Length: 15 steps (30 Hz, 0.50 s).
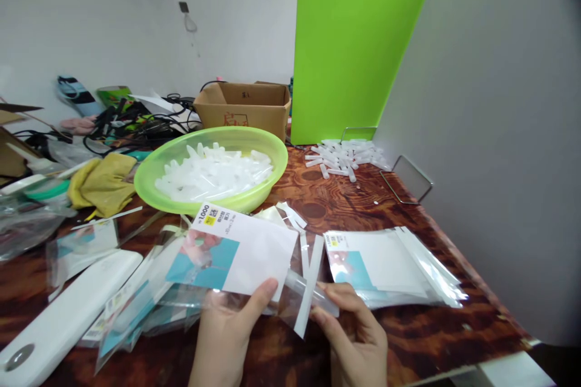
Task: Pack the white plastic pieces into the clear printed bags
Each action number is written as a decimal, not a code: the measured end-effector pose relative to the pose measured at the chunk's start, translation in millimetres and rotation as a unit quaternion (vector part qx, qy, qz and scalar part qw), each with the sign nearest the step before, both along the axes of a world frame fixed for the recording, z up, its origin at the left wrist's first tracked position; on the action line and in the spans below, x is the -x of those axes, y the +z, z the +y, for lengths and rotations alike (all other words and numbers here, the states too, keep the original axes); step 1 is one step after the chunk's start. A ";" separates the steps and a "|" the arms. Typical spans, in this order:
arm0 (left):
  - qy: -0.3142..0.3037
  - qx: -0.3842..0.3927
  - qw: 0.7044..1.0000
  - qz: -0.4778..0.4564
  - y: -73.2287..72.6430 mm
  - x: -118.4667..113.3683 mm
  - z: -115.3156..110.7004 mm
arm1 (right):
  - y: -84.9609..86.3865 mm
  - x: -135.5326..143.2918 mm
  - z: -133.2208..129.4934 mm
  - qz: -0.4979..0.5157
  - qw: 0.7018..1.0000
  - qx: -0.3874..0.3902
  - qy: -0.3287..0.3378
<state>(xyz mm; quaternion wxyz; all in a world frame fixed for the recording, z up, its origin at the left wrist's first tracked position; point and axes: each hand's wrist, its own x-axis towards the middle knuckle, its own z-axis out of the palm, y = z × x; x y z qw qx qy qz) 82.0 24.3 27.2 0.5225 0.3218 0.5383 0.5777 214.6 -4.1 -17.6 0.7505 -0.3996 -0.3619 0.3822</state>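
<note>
My left hand (229, 335) is closed on a clear plastic bag with a printed card (265, 248) in it, thumb lying on the front. White and blue show on the card, with a yellow label near its top. A white adhesive strip (310, 287) crosses the bag's open right end. Between the thumb and fingers of my right hand (356, 335) is a translucent plastic tube (324, 301). Its left part lies at or inside the bag's mouth, behind the strip. Right of the bag lies a stack of similar carded bags (381, 266).
Behind the bag, a green bowl (149, 184) holds many white tubes. More loose tubes (347, 156) lie by the green panel (354, 42). At left are filled bags (136, 308), a white handheld device (68, 320) and a yellow cloth (106, 184). A cardboard box (263, 112) stands behind.
</note>
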 end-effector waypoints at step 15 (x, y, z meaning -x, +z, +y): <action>-0.058 0.043 0.993 -0.089 5.4 -10.1 -4.7 | 8.9 2.8 -4.2 0.060 0.990 0.080 0.104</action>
